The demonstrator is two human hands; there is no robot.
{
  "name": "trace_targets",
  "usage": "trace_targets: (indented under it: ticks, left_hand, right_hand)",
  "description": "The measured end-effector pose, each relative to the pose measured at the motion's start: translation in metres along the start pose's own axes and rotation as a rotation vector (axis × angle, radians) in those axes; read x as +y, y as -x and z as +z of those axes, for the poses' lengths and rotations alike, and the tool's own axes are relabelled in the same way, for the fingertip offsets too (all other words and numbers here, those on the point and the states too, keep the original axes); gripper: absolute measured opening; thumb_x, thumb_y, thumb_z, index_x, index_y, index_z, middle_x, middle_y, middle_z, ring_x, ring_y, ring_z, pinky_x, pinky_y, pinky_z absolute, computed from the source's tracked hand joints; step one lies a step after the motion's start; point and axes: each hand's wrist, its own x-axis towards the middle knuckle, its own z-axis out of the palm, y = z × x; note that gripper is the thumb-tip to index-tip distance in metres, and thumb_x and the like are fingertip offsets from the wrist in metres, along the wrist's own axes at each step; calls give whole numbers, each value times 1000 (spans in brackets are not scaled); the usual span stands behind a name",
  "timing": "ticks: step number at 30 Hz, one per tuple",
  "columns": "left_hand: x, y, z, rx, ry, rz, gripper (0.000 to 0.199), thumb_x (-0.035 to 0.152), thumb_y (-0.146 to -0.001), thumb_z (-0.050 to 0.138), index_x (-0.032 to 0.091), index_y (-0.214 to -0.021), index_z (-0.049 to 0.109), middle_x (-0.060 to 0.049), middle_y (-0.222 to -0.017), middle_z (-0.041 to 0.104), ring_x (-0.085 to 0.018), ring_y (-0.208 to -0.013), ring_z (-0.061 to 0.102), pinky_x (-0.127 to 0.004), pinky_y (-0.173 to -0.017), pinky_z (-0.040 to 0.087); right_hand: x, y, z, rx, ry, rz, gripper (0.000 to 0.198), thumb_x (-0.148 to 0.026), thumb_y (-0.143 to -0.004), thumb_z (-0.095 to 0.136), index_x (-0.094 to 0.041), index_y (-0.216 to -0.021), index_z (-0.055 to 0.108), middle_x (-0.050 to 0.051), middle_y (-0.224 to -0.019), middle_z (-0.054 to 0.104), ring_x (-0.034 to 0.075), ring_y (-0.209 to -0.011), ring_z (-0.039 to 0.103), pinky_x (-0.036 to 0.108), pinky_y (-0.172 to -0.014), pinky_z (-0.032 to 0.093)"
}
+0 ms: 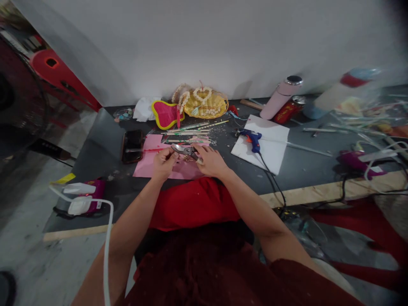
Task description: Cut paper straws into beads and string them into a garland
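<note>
Over the pink paper (145,168) my right hand (211,162) is closed round the handles of a pair of pruning shears (182,150), whose blades point left. My left hand (163,163) is closed in a pinch near the tip of the blades; what sits between its fingers is too small to make out. Small cut bits lie on the paper beneath the shears. A thin red stick (152,150) runs left from behind my left hand towards a dark phone (132,144). Several thin patterned sticks (188,133) lie just beyond my hands.
Behind are a pink-and-yellow piece (167,114) and a woven basket (219,104) with beads. To the right, a blue glue gun (253,139) rests on a white board (276,157), near a pink flask (280,97) and red can (289,109). A white cable (107,242) crosses my left arm.
</note>
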Motion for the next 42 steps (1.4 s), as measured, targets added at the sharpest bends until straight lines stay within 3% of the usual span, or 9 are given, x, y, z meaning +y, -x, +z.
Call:
trace_targets:
  ticks: [21,27,34,42]
  left_hand:
    - [1,0,0,-12,7,-13,26,37,-85,59,17,-69,63,0,-56,56,-9,-48,45,-21,-48,34]
    - [8,0,2,8,60,-15,23,38,-84,59,17,-75,63,-1,-65,63,-9,-54,50,-21,-53,39]
    - [3,-1,4,58,111,-4,23,37,-83,62,17,-71,62,0,-62,61,-8,-50,46,-21,-49,37]
    - [0,1,4,106,13,32,24,36,-83,61,18,-68,63,0,-61,60,-9,-51,47,-22,-50,36]
  right_hand:
    - [3,0,5,22,2,-24,59,-24,-84,48,-22,-142,36,9,-116,61,23,-104,56,35,-90,44]
    - [-2,-1,3,34,6,26,62,-21,-80,50,-23,-141,37,9,-119,60,25,-107,55,35,-88,45]
    - [-2,-3,3,46,5,21,67,-23,-79,49,-24,-143,33,11,-128,55,29,-115,50,44,-90,44]
    - [2,-3,0,13,-5,-4,71,-24,-81,49,-24,-147,25,11,-136,51,30,-117,51,43,-90,45]
